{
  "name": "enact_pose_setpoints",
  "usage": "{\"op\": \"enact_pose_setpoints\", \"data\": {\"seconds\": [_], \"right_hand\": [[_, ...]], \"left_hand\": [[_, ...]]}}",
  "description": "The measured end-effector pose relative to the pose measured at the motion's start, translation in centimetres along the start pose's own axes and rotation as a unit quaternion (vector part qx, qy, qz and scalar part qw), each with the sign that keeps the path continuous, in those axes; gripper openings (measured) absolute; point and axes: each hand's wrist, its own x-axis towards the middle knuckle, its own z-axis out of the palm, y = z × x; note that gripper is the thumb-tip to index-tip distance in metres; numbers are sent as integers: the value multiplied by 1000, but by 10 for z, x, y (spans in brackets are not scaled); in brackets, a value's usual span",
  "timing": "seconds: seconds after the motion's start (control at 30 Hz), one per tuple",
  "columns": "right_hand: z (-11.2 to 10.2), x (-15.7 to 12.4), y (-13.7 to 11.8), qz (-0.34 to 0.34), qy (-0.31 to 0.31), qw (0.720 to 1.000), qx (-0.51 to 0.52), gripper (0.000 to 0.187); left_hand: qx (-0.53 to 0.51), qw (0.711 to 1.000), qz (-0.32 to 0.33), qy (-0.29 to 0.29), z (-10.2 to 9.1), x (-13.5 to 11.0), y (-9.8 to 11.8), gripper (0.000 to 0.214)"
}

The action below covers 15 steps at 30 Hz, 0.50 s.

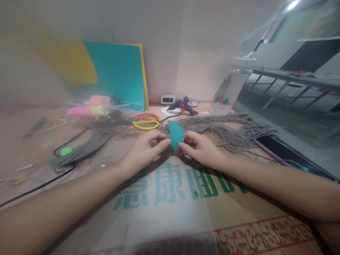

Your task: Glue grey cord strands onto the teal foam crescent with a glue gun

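Note:
A teal, roughly half-round piece of craft sheet stands upright between my two hands, above the cardboard. My right hand pinches its lower right edge between thumb and fingers. On the other side my left hand is closed, its thumb and fingertips at the piece's left edge. Just beyond my hands lie scissors with yellow and red loop handles. A dark blue glue gun with a small red light rests on a white pad behind them.
Printed cardboard covers the table. Grey cords spread at the right, near a phone and a clear bottle. Teal and yellow sheets lean on the wall. A digital timer and black cable are also here.

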Motion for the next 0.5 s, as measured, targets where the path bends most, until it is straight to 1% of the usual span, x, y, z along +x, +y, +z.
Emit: {"op": "enact_pose_setpoints", "data": {"seconds": [0.2,0.33,0.5], "right_hand": [[0,-2,-4,-5,-8,1000,-28,12],[-1,-2,-4,-14,-13,999,-28,11],[-1,-2,-3,-10,-18,1000,-19,11]], "left_hand": [[-37,999,-23,-8,0,-1,-1,24],[-49,998,-40,-5,1,0,-2,26],[-49,998,-33,-16,2,1,-3,28]]}}
